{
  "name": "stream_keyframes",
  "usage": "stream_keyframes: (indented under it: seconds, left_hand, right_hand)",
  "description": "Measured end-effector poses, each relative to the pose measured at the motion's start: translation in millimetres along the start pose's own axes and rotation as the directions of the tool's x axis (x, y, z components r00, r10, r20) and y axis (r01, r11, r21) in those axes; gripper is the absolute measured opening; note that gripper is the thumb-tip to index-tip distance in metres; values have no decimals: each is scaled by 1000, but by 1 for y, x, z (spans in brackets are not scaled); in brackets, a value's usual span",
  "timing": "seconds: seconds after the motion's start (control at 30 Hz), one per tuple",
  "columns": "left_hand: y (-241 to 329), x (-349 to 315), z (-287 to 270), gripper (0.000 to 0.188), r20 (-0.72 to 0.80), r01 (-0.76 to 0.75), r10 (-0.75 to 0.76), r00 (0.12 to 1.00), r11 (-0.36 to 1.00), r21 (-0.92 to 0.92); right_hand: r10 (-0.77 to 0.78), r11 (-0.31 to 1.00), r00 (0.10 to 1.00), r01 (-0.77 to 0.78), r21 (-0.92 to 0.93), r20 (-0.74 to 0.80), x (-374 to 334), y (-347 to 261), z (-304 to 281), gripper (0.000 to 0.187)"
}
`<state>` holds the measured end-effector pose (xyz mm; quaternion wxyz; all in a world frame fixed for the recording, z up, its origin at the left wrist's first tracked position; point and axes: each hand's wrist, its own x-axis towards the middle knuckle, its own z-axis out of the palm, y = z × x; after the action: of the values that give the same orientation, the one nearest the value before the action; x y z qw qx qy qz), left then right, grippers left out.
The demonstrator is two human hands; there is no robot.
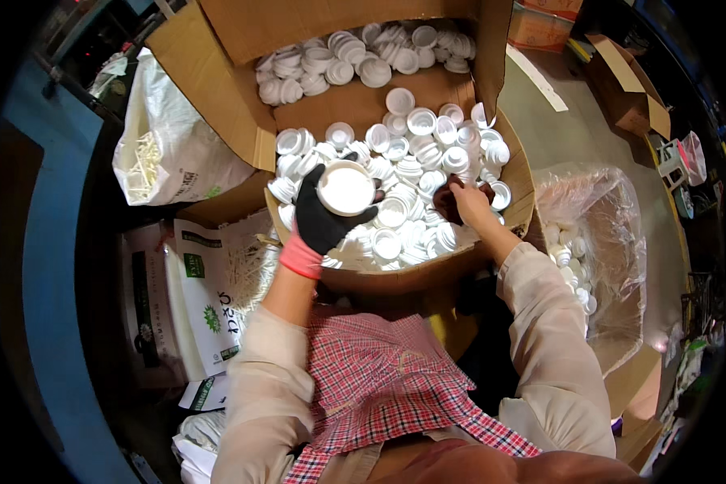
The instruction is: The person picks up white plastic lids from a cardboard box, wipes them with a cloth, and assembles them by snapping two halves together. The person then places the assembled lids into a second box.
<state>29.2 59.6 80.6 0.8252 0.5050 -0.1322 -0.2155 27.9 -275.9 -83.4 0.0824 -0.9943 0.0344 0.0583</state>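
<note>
My left hand [324, 218], in a black glove with a pink cuff, grips a white round plastic cap [346, 189] with its flat face up. The fingers curl around the cap's rim, over the near left part of a large cardboard box [403, 280]. Many loose white caps [391, 211] lie heaped beneath it. My right hand [473, 206], bare, is closed on a dark reddish-brown piece [450, 202] that looks like cloth. It is at the right side of the same heap, and the fingertips are partly hidden.
More white caps [355, 56] lie at the box's far end. Left of it stands a white woven sack [187, 153] with thin pale sticks, above printed white bags [210, 298]. A clear plastic bag [613, 242] with white pieces is at the right. An open carton [621, 89] stands farther back.
</note>
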Motion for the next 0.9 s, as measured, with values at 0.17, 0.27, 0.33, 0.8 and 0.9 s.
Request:
stream_keyframes:
  seconds: [0.17, 0.27, 0.33, 0.8, 0.9]
  left_hand:
    - [-55, 8, 11, 54, -182, -183, 257, 949, 921, 344]
    - [-64, 14, 30, 62, 62, -327, 533, 844, 420, 846]
    - [-64, 18, 50, 64, -27, -311, 435, 900, 684, 660]
    - [-80, 33, 45, 51, 39, -280, 408, 912, 551, 786]
    - [-86, 24, 68, 47, 23, -246, 250, 968, 930, 273]
  right_hand:
    - [-122, 766, 963, 244, 595, -239, -9, -27, -72, 22]
    - [-244, 229, 947, 266, 936, -209, -39, -41, -96, 16]
    - [-268, 112, 956, 157, 981, -122, -55, -57, -109, 13]
    - [-561, 635, 622, 747, 197, -547, -85, -76, -114, 33]
    - [-549, 608, 556, 778, 158, -624, -88, -87, -118, 40]
